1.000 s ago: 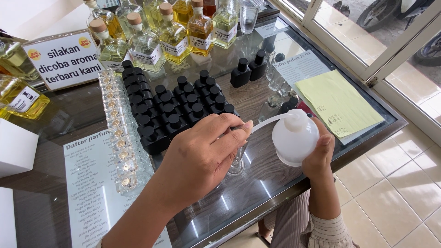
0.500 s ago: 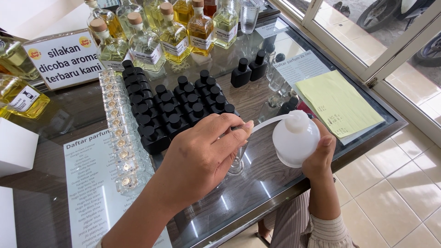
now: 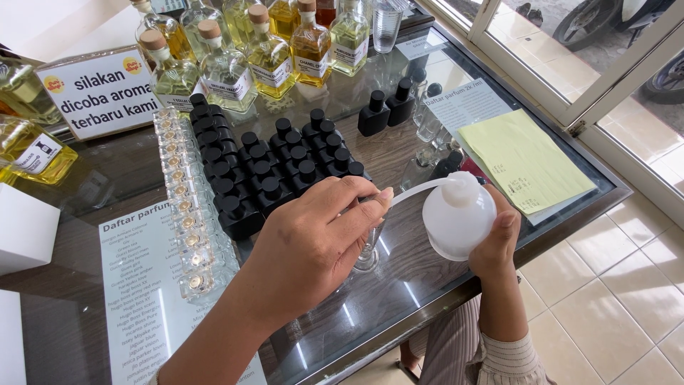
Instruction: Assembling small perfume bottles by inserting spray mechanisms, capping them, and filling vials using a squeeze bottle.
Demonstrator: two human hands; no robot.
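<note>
My right hand [image 3: 491,246] grips a white plastic squeeze bottle [image 3: 456,217] whose thin bent spout runs left toward my left hand [image 3: 313,246]. The left hand's fingers are closed over the top of a small clear glass vessel [image 3: 367,253] that stands on the glass-topped table; the spout's tip meets those fingertips. What is inside the glass is hidden by my fingers.
Several small black-capped bottles [image 3: 274,175] stand in rows behind my left hand, with a row of clear vials [image 3: 187,214] to their left. Corked bottles of yellow liquid [image 3: 249,53] line the back. A yellow paper [image 3: 524,160], a printed list [image 3: 146,285] and a white sign [image 3: 100,93] lie about. The table's edge [image 3: 456,296] is near.
</note>
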